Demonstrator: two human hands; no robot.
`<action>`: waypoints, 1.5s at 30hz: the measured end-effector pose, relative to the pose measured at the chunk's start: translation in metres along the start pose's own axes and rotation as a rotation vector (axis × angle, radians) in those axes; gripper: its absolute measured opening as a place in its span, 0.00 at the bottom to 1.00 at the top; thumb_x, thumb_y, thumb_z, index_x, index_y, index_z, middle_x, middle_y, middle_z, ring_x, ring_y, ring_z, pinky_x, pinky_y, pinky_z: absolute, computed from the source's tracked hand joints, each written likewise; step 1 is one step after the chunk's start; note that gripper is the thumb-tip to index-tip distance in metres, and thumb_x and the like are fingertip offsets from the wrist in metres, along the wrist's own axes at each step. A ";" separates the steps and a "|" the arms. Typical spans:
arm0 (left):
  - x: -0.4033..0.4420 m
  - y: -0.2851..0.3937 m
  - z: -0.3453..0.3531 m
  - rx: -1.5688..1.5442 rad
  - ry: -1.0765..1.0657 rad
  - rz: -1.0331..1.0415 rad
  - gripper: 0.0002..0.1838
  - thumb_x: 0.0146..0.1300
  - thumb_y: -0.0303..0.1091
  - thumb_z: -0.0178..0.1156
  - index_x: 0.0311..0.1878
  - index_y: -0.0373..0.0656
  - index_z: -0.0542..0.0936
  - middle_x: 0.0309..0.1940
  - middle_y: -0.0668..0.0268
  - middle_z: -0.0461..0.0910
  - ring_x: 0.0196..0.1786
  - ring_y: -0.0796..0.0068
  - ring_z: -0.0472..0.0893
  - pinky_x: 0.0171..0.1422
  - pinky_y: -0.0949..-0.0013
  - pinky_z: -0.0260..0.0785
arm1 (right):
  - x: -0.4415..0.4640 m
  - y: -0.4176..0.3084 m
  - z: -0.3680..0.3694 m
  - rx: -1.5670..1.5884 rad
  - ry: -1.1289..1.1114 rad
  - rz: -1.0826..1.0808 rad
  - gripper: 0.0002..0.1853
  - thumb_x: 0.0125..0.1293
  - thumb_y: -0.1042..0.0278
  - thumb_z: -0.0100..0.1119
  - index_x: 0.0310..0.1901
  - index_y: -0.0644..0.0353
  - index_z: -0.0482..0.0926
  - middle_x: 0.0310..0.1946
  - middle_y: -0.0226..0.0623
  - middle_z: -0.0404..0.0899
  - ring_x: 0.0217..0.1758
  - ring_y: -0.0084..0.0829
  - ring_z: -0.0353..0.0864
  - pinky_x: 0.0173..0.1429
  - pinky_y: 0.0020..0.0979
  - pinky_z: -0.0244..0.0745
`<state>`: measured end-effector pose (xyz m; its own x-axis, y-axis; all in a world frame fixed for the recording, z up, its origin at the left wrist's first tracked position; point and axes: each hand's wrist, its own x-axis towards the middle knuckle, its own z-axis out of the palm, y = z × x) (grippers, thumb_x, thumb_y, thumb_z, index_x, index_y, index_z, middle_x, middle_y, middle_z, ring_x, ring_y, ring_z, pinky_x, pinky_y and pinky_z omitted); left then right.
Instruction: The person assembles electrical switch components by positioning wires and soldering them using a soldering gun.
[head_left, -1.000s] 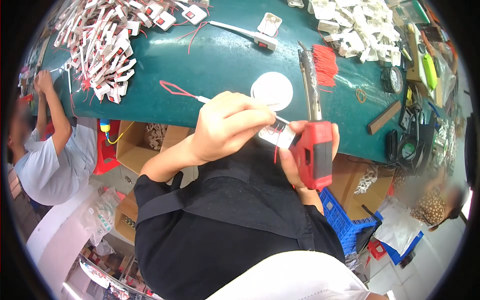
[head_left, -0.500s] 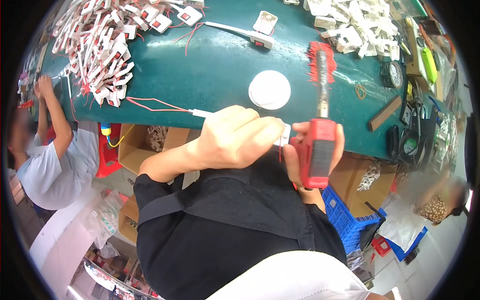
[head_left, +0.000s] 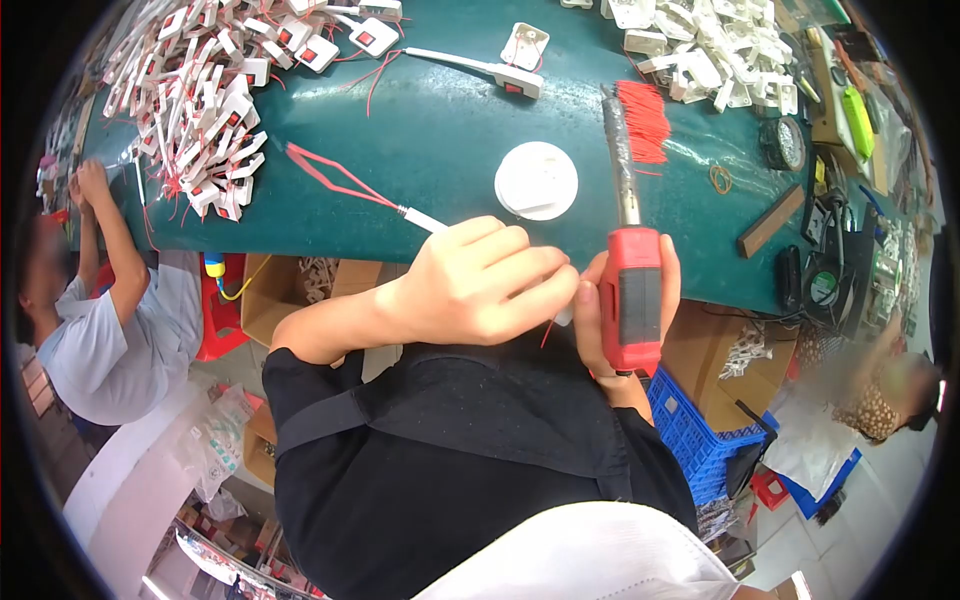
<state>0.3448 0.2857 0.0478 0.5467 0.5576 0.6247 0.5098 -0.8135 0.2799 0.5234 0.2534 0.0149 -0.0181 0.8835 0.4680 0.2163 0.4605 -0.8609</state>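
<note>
My left hand (head_left: 480,285) is closed around a white plastic piece with a thin white stem (head_left: 424,219), from which a pair of red wires (head_left: 345,182) runs out to the left. Most of that piece is hidden by my fingers. In my right hand (head_left: 590,330) is a red-and-black handled tool (head_left: 634,300) with a long metal shaft pointing away from me. My right thumb and fingertips meet my left fingertips, where a bit of white plastic and a short red wire show. Beyond my hands lies a round white disc (head_left: 536,181).
White switch housings with red rockers (head_left: 215,120) heap up at left. White plastic shells (head_left: 700,50) pile at upper right, beside cut red wires (head_left: 643,120). A wooden strip (head_left: 770,222) and tape roll (head_left: 782,145) lie right. One person (head_left: 110,320) sits left, another right.
The stem and red wires have tilted upward, away from the heap. The tool's shaft has swung slightly left. My fingertips have come together, covering more of the white piece.
</note>
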 end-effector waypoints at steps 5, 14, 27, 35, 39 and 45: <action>-0.004 -0.003 -0.004 -0.125 -0.012 -0.076 0.11 0.40 0.28 0.69 0.30 0.43 0.80 0.32 0.69 0.79 0.22 0.79 0.73 0.25 0.75 0.62 | 0.006 -0.003 -0.001 0.041 -0.039 -0.006 0.37 0.59 0.83 0.57 0.67 0.72 0.47 0.30 0.42 0.77 0.29 0.24 0.75 0.38 0.26 0.71; -0.002 -0.033 -0.016 -0.175 -0.058 -0.374 0.08 0.47 0.29 0.69 0.31 0.45 0.80 0.33 0.70 0.79 0.28 0.74 0.76 0.29 0.72 0.63 | 0.010 -0.002 -0.022 0.254 0.046 0.175 0.45 0.57 0.78 0.60 0.70 0.61 0.40 0.39 0.47 0.76 0.33 0.26 0.74 0.39 0.28 0.74; 0.002 -0.058 -0.021 -0.490 -0.238 -0.670 0.07 0.54 0.32 0.64 0.30 0.38 0.78 0.42 0.65 0.80 0.28 0.79 0.74 0.32 0.75 0.68 | 0.007 -0.011 -0.061 0.563 0.019 0.399 0.47 0.52 0.68 0.64 0.70 0.60 0.46 0.35 0.51 0.77 0.24 0.35 0.77 0.31 0.33 0.78; -0.001 -0.064 -0.017 -0.502 -0.228 -0.699 0.07 0.55 0.32 0.63 0.29 0.39 0.79 0.43 0.66 0.79 0.27 0.80 0.73 0.32 0.76 0.67 | 0.007 -0.009 -0.053 0.580 -0.005 0.394 0.45 0.52 0.72 0.61 0.69 0.65 0.45 0.35 0.51 0.76 0.27 0.36 0.80 0.35 0.33 0.80; 0.001 -0.061 -0.025 -0.580 -0.280 -0.749 0.07 0.54 0.32 0.64 0.28 0.39 0.79 0.42 0.67 0.78 0.25 0.85 0.69 0.30 0.79 0.64 | 0.008 -0.009 -0.051 0.588 -0.002 0.410 0.46 0.51 0.72 0.61 0.68 0.66 0.44 0.35 0.52 0.76 0.28 0.37 0.81 0.35 0.33 0.80; 0.003 -0.058 -0.035 -0.738 -0.392 -0.797 0.07 0.51 0.32 0.66 0.27 0.40 0.80 0.47 0.65 0.75 0.22 0.89 0.66 0.29 0.81 0.62 | 0.008 -0.009 -0.054 0.568 -0.006 0.422 0.45 0.51 0.73 0.60 0.68 0.67 0.45 0.36 0.52 0.76 0.28 0.37 0.81 0.36 0.34 0.81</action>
<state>0.2937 0.3284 0.0585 0.4785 0.8645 -0.1540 0.3611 -0.0338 0.9319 0.5743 0.2512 0.0371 -0.0507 0.9961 0.0718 -0.3363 0.0507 -0.9404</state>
